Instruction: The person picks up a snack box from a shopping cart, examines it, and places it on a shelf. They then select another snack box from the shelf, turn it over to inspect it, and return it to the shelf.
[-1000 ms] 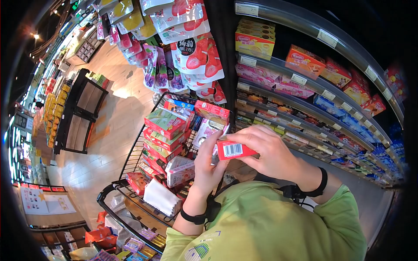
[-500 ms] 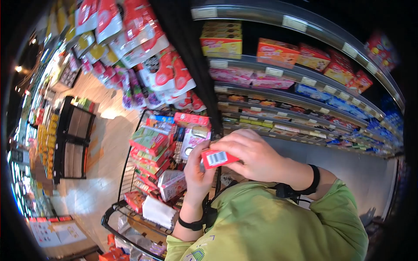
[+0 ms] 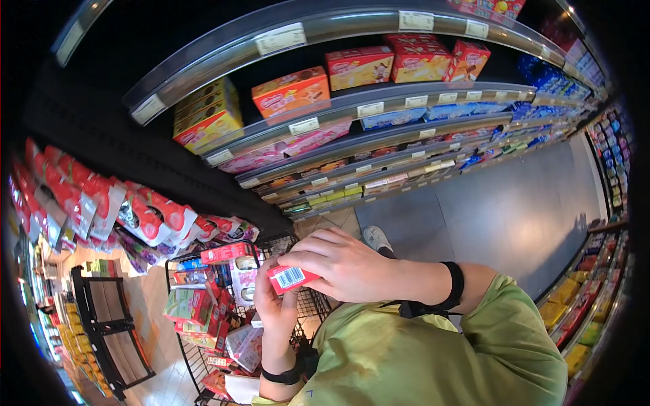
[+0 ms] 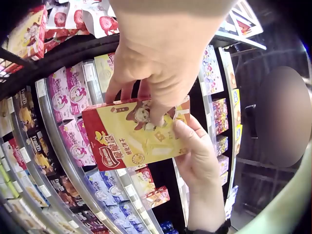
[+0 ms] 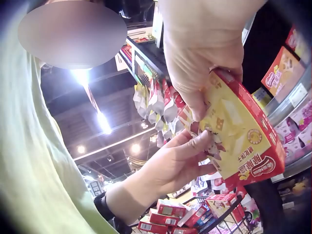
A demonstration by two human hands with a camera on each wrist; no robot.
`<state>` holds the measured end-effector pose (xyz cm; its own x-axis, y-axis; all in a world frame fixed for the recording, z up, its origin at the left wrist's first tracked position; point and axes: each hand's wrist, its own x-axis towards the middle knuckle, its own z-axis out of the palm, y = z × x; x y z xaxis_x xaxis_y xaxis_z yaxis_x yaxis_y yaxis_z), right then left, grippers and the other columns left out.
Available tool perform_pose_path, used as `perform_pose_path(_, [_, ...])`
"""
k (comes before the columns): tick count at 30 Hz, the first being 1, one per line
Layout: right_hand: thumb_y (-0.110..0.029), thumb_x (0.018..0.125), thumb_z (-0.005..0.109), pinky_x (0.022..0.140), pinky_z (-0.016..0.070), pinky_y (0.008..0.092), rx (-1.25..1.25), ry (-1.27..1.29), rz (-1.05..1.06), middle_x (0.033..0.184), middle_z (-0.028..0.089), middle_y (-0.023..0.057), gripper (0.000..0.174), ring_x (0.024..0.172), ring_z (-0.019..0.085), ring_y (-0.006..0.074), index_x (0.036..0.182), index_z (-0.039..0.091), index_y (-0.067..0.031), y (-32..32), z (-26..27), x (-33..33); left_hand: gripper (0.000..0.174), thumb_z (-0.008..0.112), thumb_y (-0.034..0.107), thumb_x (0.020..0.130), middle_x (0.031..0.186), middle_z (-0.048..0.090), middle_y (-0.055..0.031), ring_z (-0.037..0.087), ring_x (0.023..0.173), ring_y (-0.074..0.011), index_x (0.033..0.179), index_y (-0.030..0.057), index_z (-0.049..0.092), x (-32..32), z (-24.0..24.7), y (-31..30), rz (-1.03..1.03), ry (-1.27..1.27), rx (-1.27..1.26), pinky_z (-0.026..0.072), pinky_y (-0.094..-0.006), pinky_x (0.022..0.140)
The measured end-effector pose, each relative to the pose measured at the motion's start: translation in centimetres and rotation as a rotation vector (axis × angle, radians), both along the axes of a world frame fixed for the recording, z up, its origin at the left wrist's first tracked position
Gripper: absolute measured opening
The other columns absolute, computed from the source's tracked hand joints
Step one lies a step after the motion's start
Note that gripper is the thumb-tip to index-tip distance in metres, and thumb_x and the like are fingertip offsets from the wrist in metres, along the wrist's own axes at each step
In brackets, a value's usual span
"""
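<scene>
A red and yellow wafer box [image 3: 276, 284] is held between both hands in front of the chest. In the head view its barcoded red end faces up. My left hand [image 3: 271, 311] grips the box from the left side, thumb on the yellow face in the left wrist view. From the right, my right hand [image 3: 345, 267] holds it with thumb and fingers around its edge. The left wrist view shows the broad yellow face of the box [image 4: 131, 141], printed with wafers and a cartoon figure. Fingers behind the box are partly hidden.
A wire shopping cart [image 3: 177, 338] full of boxes [image 3: 189, 304] stands at the left. Shelves [image 3: 365, 101] of boxed snacks curve across the front and right. Fruit jelly pouches [image 3: 145, 216] hang at left. Grey floor [image 3: 467, 203] lies to the right, with a shoe [image 3: 376, 238] near it.
The head view has swung right toward the shelves, so cart, pouches and hands sit further left in it. Both hands keep their grip on the wafer box.
</scene>
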<state>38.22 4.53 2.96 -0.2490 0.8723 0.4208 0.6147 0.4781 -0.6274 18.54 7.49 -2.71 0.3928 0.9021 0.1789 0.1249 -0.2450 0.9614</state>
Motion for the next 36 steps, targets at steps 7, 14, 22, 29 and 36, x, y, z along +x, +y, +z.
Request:
perform_pose_path(7, [-0.015, 0.075, 0.073, 0.091, 0.0442, 0.0396, -0.028, 0.049, -0.093, 0.109, 0.058, 0.0082, 0.052, 0.101, 0.055, 0.0273, 0.124, 0.055, -0.0085, -0.3, -1.6, 4.1, 0.053, 0.066, -0.006, 0.083, 0.129, 0.053, -0.0129, 0.055, 0.115, -0.0182, 0.132, -0.0017, 0.045, 4.0, -1.0, 1.3, -0.1, 0.007, -0.141, 0.0468, -0.0303, 0.096])
perform_pose_path(14, [-0.013, 0.074, 0.073, 0.088, 0.045, 0.0403, -0.038, 0.094, -0.132, 0.108, 0.059, 0.0086, 0.053, 0.097, 0.056, 0.0283, 0.124, 0.055, -0.0086, 0.2, -2.4, 7.3, 0.054, 0.067, -0.005, 0.083, 0.128, 0.054, -0.0126, 0.056, 0.113, -0.0181, 0.132, -0.0014, 0.045, 7.4, -0.9, 2.2, -0.125, 0.069, -0.138, 0.0479, -0.0299, 0.095])
perform_pose_path(22, [-0.013, 0.075, 0.075, 0.088, 0.0464, 0.0411, -0.018, 0.129, -0.133, 0.109, 0.06, 0.0101, 0.053, 0.099, 0.058, 0.0296, 0.124, 0.055, -0.0079, 1.0, -1.8, 10.5, 0.057, 0.076, 0.002, 0.078, 0.125, 0.058, -0.0144, 0.06, 0.11, -0.022, 0.129, -0.0001, 0.051, 9.9, -0.9, 3.9, -0.127, 0.146, 0.008, 0.047, -0.0327, 0.095])
perform_pose_path(29, [-0.005, 0.085, 0.071, 0.097, 0.0463, 0.0298, -0.538, 1.005, -0.144, 0.123, 0.057, 0.0071, 0.053, 0.112, 0.055, 0.013, 0.131, 0.046, 0.0018, 3.1, -2.0, 16.0, 0.058, 0.076, 0.005, 0.08, 0.121, 0.061, -0.0152, 0.06, 0.109, -0.0198, 0.13, -0.0032, 0.048, 10.4, 0.7, 5.9, -0.083, -0.013, -0.253, 0.0478, -0.0318, 0.094])
perform_pose_path(36, [-0.006, 0.087, 0.067, 0.102, 0.0404, 0.0329, -0.66, 0.917, 0.102, 0.138, 0.044, 0.0108, 0.069, 0.123, 0.047, 0.0174, 0.144, 0.028, -0.0016, 3.8, 0.5, 18.5, 0.041, 0.059, 0.009, 0.094, 0.119, 0.059, -0.0114, 0.058, 0.11, -0.0167, 0.132, -0.0007, 0.044, 12.3, 1.1, 7.1, 0.016, -0.3, -0.507, 0.0459, -0.0311, 0.097])
